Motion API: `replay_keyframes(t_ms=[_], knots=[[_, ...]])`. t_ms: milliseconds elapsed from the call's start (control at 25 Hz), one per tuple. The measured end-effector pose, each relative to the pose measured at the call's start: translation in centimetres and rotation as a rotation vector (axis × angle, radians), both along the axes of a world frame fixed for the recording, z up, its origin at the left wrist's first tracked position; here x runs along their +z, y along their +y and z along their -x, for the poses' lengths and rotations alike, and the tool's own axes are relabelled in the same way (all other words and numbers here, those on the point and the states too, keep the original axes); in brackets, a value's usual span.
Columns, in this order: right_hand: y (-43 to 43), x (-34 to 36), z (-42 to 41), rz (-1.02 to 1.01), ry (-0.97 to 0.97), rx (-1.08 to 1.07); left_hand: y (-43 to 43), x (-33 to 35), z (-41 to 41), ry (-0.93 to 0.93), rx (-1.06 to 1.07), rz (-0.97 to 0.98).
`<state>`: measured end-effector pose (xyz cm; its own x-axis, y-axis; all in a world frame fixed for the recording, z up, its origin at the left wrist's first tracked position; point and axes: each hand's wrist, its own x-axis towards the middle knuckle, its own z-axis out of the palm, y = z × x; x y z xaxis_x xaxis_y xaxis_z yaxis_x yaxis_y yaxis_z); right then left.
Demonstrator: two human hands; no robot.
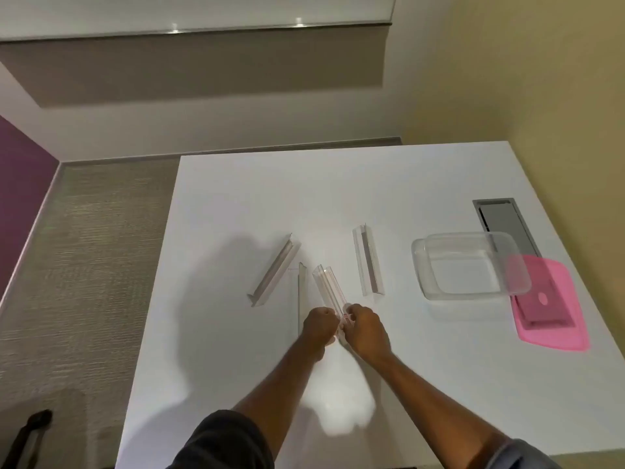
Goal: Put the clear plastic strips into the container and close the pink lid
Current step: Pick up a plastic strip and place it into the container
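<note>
Held strip (329,292): near end pinched between closed left hand (319,328) and right hand (365,330), far end toward 11 o'clock; open container (470,269) at 2 o'clock, pink lid (558,309) beneath its right edge.

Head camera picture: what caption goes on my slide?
Both hands lift one clear strip; open container waits.

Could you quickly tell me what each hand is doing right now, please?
Left hand: closed on the near end of a clear plastic strip.
Right hand: fingers closed on the same strip's near end.
</note>
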<state>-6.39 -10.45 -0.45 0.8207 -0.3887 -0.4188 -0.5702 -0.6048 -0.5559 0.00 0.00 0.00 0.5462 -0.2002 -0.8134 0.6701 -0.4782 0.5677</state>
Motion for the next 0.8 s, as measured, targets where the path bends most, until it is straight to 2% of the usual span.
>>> replay_keyframes(t_ms=[200,520,800], knots=[[0.3,-0.3,0.3,0.062,0.037,-0.016,-0.1,-0.4,0.0,0.015,0.036,-0.029],[0.3,-0.3,0.3,0.040,-0.068,-0.086,0.0,-1.3,-0.3,0.043,0.092,-0.027],[-1.7,0.8,0.6,-0.085,-0.118,-0.144,-0.2,0.7,-1.1,0.063,0.147,0.166]])
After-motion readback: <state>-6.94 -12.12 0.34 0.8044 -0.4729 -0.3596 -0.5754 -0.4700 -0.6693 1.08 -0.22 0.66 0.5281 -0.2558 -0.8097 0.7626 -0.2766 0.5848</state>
